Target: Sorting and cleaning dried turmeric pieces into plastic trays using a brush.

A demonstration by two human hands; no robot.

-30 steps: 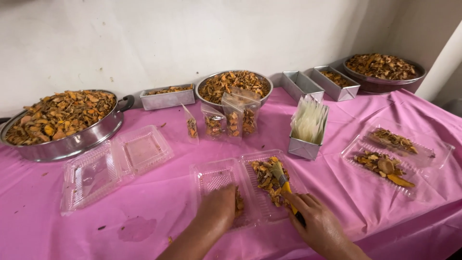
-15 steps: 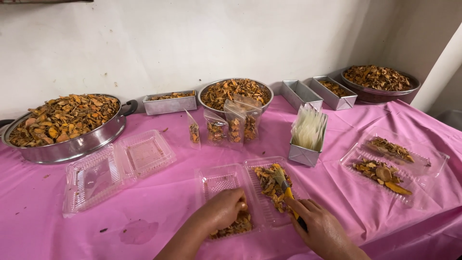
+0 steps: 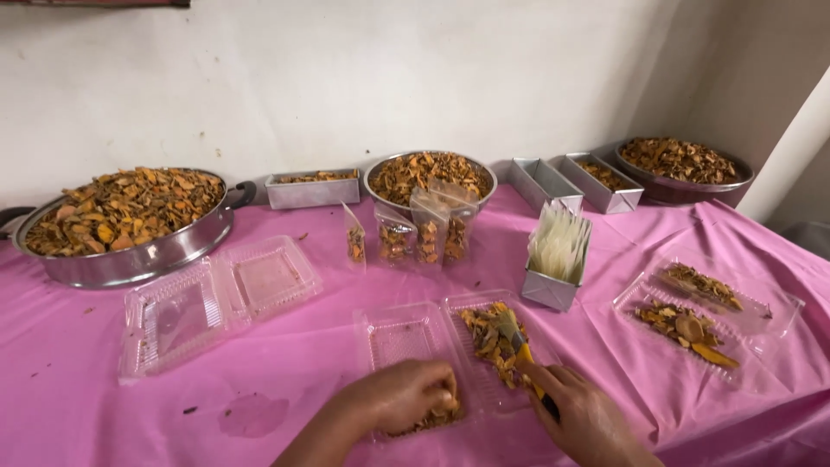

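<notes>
With both hands low at 6 o'clock, left hand (image 3: 405, 396) has fingers curled together on a clump of orange-brown dried pieces (image 3: 432, 417) at the near edge of the open clear clamshell tray (image 3: 406, 333) on the pink tablecloth (image 3: 95, 389). Right hand (image 3: 581, 417) is clamped on a yellow-handled brush (image 3: 517, 339), bristles in the tray's right half w/ more pieces. Small metal tin of white strips (image 3: 558, 264) at 1 o'clock from tray, empty-looking clamshell (image 3: 216, 298) at 10.

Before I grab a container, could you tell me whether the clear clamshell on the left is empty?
Empty: the clear clamshell lies open, with only pink cloth showing through.
</notes>
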